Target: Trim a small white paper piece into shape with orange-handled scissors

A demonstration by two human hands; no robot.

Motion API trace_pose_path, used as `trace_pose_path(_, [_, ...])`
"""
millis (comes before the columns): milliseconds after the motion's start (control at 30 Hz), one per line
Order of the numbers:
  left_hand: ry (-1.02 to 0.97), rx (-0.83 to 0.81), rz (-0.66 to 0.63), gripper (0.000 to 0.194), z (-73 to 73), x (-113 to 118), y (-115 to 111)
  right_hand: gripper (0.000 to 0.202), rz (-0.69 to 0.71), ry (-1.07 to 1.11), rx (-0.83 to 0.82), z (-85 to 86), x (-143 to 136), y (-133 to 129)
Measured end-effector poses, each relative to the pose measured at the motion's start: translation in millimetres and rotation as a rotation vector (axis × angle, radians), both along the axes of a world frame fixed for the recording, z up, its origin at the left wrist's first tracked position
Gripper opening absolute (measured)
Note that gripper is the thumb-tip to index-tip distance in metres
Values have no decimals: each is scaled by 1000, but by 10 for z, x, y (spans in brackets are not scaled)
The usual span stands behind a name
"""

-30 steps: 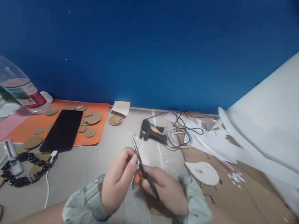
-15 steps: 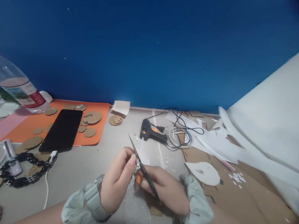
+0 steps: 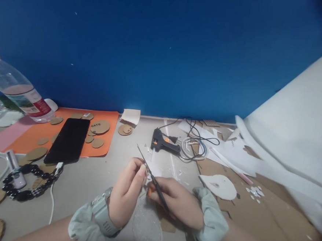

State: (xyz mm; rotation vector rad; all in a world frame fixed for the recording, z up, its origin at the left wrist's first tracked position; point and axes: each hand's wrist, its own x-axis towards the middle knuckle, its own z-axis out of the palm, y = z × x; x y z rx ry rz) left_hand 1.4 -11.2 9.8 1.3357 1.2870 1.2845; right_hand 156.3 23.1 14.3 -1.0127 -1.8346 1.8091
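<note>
My right hand [image 3: 179,200] is closed around the black and orange handles of a pair of scissors [image 3: 156,184], whose dark pointed blade slants up and to the left. My left hand [image 3: 127,193] pinches something small and pale near that blade; its kind is too small to make out. Below both hands lies a clear, bubbly-looking round piece [image 3: 147,226], partly covered by them. A light green watch [image 3: 103,212] sits on my left wrist. Beyond the hands a black hot glue gun [image 3: 165,143] rests on the table.
A cardboard sheet [image 3: 275,216] on the right bears a white cutout [image 3: 219,186] and small white discs [image 3: 255,191]. To the left are a black phone [image 3: 68,140], a bead bracelet [image 3: 24,197], orange paper [image 3: 104,147] with cardboard discs, and a water bottle [image 3: 22,90]. A blue wall [image 3: 165,54] rises behind.
The scissors have turned slightly and their handles sit a little further up and left. My left hand stays nearly in place, still pinching the small piece.
</note>
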Motion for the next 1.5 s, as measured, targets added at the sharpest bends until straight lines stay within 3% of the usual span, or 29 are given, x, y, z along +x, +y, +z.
trace_pose_path(100, [16,-43,-33,23,-7,6,9,28,-118,85,-170,-46,-16,-15])
trace_pose_path(233, [125,-121,-152,22,-22,17,24,31,-378,215,-174,-31,-32,-12])
trace_pose_path(333, [196,-147,-203,21,-36,22,32,36,-464,229,-179,17,-39,-4])
trace_pose_path(633, [235,-172,-258,21,-28,22,35,21,-409,153,-124,-17,-17,12])
trace_pose_path(1500, [203,-150,-248,21,-13,14,38,19,-376,188,-121,-34,-15,10])
